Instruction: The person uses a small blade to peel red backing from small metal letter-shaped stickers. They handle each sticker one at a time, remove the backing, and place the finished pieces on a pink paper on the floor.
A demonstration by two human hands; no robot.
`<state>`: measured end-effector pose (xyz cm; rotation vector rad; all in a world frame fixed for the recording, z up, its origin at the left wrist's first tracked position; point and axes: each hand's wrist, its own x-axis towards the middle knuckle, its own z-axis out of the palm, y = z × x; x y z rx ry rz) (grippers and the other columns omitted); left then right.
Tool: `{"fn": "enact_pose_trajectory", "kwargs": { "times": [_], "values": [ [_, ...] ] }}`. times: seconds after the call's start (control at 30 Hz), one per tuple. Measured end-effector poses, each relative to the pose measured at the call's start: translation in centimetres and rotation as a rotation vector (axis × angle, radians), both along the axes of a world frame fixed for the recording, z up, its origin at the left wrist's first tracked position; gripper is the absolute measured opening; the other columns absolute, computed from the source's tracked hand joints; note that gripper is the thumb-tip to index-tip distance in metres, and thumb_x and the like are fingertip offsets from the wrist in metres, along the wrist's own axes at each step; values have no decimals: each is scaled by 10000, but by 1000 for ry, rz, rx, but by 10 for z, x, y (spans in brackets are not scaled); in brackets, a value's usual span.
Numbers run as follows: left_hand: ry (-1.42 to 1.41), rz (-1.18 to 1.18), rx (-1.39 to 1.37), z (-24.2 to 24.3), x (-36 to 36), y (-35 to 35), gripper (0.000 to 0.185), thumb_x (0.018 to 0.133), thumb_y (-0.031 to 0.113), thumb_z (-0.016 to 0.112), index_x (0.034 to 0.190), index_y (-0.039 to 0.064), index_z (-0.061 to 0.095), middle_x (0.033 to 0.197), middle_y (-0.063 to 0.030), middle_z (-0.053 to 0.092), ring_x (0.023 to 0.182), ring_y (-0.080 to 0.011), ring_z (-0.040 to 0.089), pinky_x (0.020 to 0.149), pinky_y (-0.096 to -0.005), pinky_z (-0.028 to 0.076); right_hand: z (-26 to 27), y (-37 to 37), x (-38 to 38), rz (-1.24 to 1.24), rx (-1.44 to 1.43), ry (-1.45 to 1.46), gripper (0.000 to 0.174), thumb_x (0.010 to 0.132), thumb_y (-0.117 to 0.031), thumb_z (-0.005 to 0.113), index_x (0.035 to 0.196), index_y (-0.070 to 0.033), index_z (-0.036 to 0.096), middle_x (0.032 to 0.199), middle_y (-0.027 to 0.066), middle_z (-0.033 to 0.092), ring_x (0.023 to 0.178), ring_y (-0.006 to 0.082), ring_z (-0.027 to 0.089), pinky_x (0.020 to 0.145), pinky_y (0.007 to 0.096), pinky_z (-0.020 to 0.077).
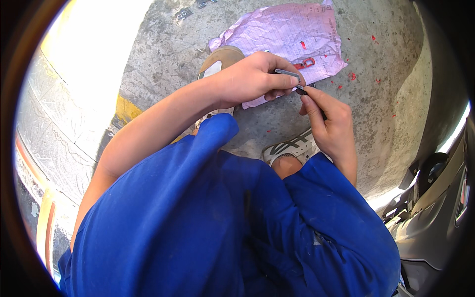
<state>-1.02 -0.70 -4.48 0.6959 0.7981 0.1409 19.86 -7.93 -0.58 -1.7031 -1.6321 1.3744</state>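
Note:
My left hand [256, 78] pinches a small grey flat piece [284, 72], seemingly metal, between thumb and fingers. In my right hand [334, 117] is a slim dark tool [303, 91] with a short pale tip, perhaps a small knife; my fingers cover most of it. The tool's tip meets or nearly meets the piece at my left fingertips; I cannot tell whether they touch. Below both hands, a crumpled pink printed sheet [274, 33] lies on the concrete floor. On it, just beyond my left fingertips, rests a red part with a rectangular opening [308, 62].
Red scraps [351, 76] are scattered over the concrete floor [374, 89]. Several small grey parts [183, 14] lie at the top. My shoes [222, 55] flank the sheet's near side. A yellow-painted patch [126, 109] is at left. Dark vehicle-like bodywork [426, 237] stands at lower right.

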Motion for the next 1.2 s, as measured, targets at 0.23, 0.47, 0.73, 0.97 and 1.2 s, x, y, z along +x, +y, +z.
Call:
{"fn": "enact_pose_trajectory", "kwargs": {
  "times": [0.23, 0.47, 0.73, 0.97, 1.2],
  "values": [
    [-20, 16, 95, 1, 10, -5, 318, 1009, 187, 630, 1264, 4, 675, 837, 4, 612, 738, -73, 527, 667, -241, 446, 6, -1, 2, -325, -164, 128, 147, 976, -118, 682, 1014, 24, 685, 725, 44, 679, 665, 83, 626, 583, 254, 475],
    [-16, 32, 252, -9, 13, -14, 344, 957, 172, 656, 1241, -20, 687, 909, -90, 687, 830, -137, 639, 756, -296, 530, 0, -2, -10, -442, -265, 280, 149, 973, -130, 690, 976, 18, 676, 730, 18, 671, 633, 59, 589, 557, 226, 448],
    [-117, -31, 433, -2, 12, -13, 371, 1035, 161, 595, 1380, 24, 609, 1149, -78, 640, 1039, -150, 631, 909, -304, 498, -1, -3, -11, -533, -277, 345, 117, 983, -104, 669, 991, 13, 679, 739, 28, 688, 534, 16, 499, 474, 202, 363],
    [-91, -65, 400, -6, 10, -6, 413, 1024, 161, 618, 1421, 53, 581, 1145, -55, 651, 994, -122, 615, 908, -300, 498, 1, -3, -13, -533, -270, 355, 114, 989, -90, 656, 1026, 15, 678, 772, 45, 709, 534, 18, 501, 475, 195, 369],
    [-75, 49, 360, -8, 11, -11, 425, 982, 55, 637, 1399, 6, 577, 1127, -101, 707, 1042, -145, 662, 959, -313, 517, 0, -2, -12, -518, -211, 367, 130, 994, -88, 648, 1054, 23, 678, 800, 55, 720, 547, 24, 512, 482, 194, 375]
  ]
}}
